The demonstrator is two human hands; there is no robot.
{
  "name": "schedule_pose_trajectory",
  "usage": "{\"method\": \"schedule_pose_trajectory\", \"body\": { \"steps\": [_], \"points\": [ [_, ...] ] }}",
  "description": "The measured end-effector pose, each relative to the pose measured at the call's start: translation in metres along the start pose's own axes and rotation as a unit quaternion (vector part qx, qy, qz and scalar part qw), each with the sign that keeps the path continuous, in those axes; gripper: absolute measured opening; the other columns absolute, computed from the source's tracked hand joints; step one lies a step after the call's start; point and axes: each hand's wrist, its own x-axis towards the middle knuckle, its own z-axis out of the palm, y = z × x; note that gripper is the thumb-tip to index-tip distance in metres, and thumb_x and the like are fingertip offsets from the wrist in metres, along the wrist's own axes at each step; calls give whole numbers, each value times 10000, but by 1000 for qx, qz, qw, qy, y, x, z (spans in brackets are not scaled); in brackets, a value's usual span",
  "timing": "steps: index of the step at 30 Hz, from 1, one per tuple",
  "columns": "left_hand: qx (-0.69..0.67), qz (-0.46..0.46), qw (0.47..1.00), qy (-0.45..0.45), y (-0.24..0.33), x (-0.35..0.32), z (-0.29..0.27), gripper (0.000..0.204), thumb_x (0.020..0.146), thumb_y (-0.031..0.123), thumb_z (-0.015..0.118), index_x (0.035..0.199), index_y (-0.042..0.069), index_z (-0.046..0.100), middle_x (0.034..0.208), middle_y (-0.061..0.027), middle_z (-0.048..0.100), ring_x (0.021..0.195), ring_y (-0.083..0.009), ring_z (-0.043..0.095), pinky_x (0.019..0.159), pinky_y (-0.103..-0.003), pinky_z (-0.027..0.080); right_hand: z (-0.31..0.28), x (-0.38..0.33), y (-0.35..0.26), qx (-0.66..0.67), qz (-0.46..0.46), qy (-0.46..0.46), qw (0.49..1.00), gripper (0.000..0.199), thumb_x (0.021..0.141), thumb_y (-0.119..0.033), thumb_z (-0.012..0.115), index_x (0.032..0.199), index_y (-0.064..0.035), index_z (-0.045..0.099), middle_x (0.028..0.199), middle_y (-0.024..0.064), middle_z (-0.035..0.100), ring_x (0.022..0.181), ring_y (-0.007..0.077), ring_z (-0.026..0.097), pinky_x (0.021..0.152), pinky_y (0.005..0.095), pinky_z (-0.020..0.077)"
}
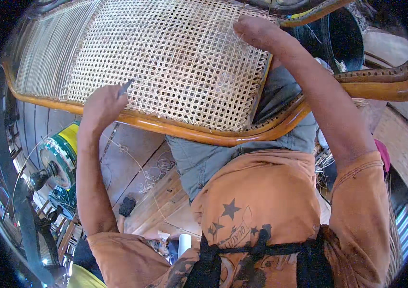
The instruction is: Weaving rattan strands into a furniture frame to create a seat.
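Obscuring thin tool (pixel 126 88): left hand (pixel 99 103)

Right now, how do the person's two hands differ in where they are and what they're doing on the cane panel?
The left hand is at the near wooden frame edge of the woven cane panel and grips a thin dark pointed tool. The right hand is at the panel's far corner and shows no tool, its fingers pressed to the weave. The left hand sits lower in the picture, the right higher. Both touch the same panel.
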Motion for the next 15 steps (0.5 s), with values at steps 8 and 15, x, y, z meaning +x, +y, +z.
{"method": "schedule_pose_trajectory", "body": {
  "steps": [8,15],
  "points": [
    [-71,-43,997,8,-15,-40,-1,293,768,265,464,751,-14,552,698,-234,556,709,-394,555,659,-450,430,-3,4,1,75,92,-111,987,90,712,-102,567,762,-30,586,674,148,568,645,314,567,584,402,443],
    [-89,-50,994,48,-24,-75,-3,259,754,236,502,749,-21,533,647,-219,532,646,-383,537,603,-432,411,-12,14,-4,59,52,-106,991,113,716,-133,576,773,-43,615,667,130,592,632,306,578,578,391,452]
  ]
}}
